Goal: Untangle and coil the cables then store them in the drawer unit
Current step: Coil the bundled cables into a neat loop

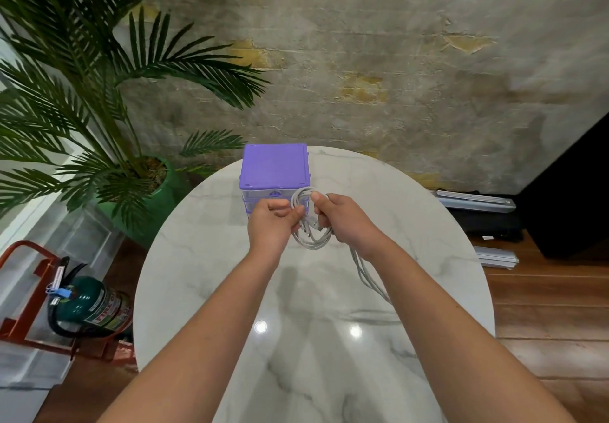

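Between the hands, just above the table (313, 340), a bundle of grey cables (309, 224) is hanging in a loose coil, and both hands are gripping it: the left hand (268, 224) is pinching the loops on its side with curled fingers, while the right hand (346, 221) is closing around the other side with the thumb pressing on top. Below the right wrist, a tail of several strands is trailing down onto the table and running back toward the person, so the coiling is probably not finished. Just beyond the hands, the purple drawer unit (275, 172) is standing near the far edge of the table, and its drawers are looking closed, though the hands are hiding part of the front. The loops are looking uneven, and a couple of plug ends are poking out near the middle; these could be snagging on neighbouring strands and retangling the bundle. If either grip is loosening while the tail is being wound in, the coil is likely springing open. The trailing strands may also be dragging across the smooth surface and twisting together. Opening a drawer is going to need a free hand, leaving the coil held on one side only.
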Tool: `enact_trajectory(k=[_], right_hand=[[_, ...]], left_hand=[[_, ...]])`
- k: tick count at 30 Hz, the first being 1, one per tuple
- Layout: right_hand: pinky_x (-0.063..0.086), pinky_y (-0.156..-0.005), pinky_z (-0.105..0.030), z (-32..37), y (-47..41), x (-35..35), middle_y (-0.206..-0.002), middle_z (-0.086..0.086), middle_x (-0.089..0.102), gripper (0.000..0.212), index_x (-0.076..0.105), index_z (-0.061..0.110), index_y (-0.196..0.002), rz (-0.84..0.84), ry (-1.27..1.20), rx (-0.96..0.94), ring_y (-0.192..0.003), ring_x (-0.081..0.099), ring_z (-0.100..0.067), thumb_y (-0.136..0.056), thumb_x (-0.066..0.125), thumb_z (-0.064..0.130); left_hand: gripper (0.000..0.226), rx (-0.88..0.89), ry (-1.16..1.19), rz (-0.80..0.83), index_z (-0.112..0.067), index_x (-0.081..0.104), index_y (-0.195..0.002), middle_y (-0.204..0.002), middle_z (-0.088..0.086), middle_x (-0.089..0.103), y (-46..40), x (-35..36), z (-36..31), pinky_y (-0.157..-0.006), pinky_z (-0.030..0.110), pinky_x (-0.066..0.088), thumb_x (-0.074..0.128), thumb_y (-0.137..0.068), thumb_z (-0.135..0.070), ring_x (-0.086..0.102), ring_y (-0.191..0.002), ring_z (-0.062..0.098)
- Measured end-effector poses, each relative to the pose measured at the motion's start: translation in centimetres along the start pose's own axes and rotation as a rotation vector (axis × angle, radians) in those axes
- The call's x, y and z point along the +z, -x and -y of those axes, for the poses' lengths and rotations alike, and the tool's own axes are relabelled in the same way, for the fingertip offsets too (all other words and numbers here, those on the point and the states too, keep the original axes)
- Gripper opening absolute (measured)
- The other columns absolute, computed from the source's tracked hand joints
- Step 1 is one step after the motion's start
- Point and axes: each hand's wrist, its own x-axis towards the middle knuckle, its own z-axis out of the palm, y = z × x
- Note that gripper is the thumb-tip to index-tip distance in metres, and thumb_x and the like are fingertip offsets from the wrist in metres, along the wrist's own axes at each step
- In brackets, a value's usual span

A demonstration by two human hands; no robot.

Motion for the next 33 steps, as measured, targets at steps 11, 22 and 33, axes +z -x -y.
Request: enact_trajectory(k=[11,22,33], right_hand=[[0.023,-0.040,-0.018,-1.0,0.5,0.3,-0.053,0.009,0.043,0.036,0.049,0.017,-0.074,0.056,-0.096,0.075,-0.035,0.028,-0.003,-0.101,0.044,0.041],[0.017,-0.040,-0.019,-0.5,1.1,-0.2,-0.050,0.009,0.035,0.037,0.049,0.017,-0.071,0.118,-0.268,0.082,-0.039,0.020,-0.006,-0.101,0.046,0.041],[0.013,-0.037,-0.018,-1.2,0.8,-1.9,-0.057,0.006,0.024,0.031,0.049,0.019,-0.078,0.249,-0.483,0.154,-0.047,0.015,-0.007,-0.098,0.049,0.043]], left_hand=[[0.031,-0.167,-0.067,0.169,-0.007,0.052,-0.109,-0.092,0.010,0.061,-0.1,-0.9,-1.6,-0.062,0.020,0.058,0.072,-0.085,-0.007,0.062,-0.072,0.015],[0.042,0.201,-0.452,-0.012,-0.018,0.052,-0.088,-0.071,-0.004,0.067,0.2,-0.9,-0.9,-0.068,0.037,0.057,0.088,-0.067,-0.028,0.067,-0.064,0.019],[0.029,0.004,-0.287,0.528,-0.007,0.072,-0.103,-0.094,0.007,0.073,-0.7,-3.1,-0.6,-0.079,0.028,0.054,0.067,-0.090,-0.031,0.067,-0.084,0.011]])
